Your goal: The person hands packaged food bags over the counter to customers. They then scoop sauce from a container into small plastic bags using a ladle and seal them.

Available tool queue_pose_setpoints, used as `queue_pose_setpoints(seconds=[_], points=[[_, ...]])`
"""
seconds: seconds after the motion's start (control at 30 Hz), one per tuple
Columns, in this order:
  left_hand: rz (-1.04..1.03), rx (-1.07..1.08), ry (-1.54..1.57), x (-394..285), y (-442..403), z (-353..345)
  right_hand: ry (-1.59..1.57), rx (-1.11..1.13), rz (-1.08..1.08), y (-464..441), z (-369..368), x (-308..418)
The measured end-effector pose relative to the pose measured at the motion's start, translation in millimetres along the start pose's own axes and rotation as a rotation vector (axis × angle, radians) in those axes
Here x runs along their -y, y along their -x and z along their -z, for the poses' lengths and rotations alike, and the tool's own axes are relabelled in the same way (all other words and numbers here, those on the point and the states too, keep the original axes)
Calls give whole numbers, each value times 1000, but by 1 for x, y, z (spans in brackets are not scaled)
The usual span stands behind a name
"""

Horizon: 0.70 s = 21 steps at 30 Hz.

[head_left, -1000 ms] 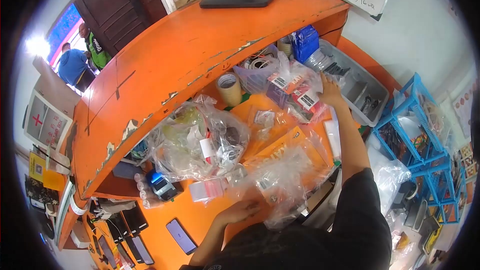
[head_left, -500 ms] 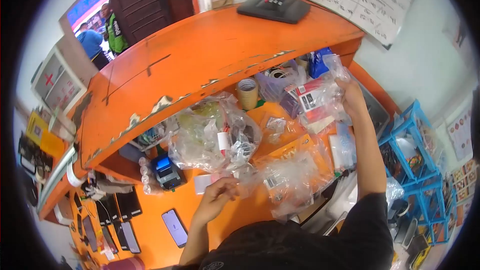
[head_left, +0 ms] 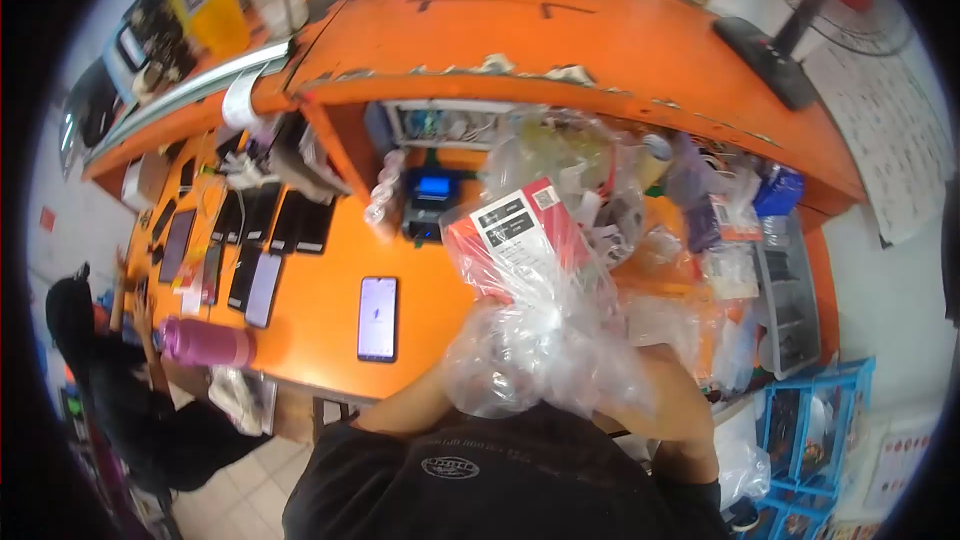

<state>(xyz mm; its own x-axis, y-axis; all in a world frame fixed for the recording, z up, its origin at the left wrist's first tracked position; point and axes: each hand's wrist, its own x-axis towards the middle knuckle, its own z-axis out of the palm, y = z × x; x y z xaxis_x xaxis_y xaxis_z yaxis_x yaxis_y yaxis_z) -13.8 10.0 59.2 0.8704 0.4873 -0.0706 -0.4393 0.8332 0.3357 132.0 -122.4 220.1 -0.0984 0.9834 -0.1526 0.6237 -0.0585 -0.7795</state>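
In front of my chest I hold up a clear plastic bag (head_left: 555, 330), crumpled at its lower part. A red flat pack (head_left: 520, 240) with a white printed label shows through its upper part. My left hand (head_left: 484, 304) is closed on the bag's left side, mostly hidden by the plastic. My right hand (head_left: 650, 365) reaches into the crumpled plastic from the right and grips it, its fingers covered. A phone (head_left: 378, 318) with a lit screen lies on the orange desk (head_left: 430, 285), left of the bag.
A small card-terminal-like device (head_left: 432, 202) stands under the orange shelf (head_left: 480, 30). Several dark phones (head_left: 262, 215) and a pink bottle (head_left: 208, 342) are at left. Another person (head_left: 110, 380) is at far left. More plastic bags and a grey tray (head_left: 790, 310) are at right.
My view has swung left. My right hand has brought the red pack in its plastic from the shelf to my chest, and my left hand has joined it there.
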Motion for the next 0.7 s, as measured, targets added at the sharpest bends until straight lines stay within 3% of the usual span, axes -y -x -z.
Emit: queue_pose_setpoints(seconds=[0.1, 0.17, 0.2, 0.27, 0.37, 0.7], points=[[-8, -9, 40, -17, 18, 0, -271, -258, 21, -5, -2, -2], [-12, -15, 54, -20, 26, -1, 152, -775, 283, -34, -12, -4], [-7, -14, 62, -21, 29, -3, 144, -768, 276, -41, -22, 0], [-7, -19, 74, -22, 33, -5, 384, -475, 476, -52, -41, 10], [1, -19, 78, -21, 37, -8, 482, -341, 487, -55, -62, 7], [30, -8, 101, -9, 32, -14, 416, -312, 270, -34, -63, 7]])
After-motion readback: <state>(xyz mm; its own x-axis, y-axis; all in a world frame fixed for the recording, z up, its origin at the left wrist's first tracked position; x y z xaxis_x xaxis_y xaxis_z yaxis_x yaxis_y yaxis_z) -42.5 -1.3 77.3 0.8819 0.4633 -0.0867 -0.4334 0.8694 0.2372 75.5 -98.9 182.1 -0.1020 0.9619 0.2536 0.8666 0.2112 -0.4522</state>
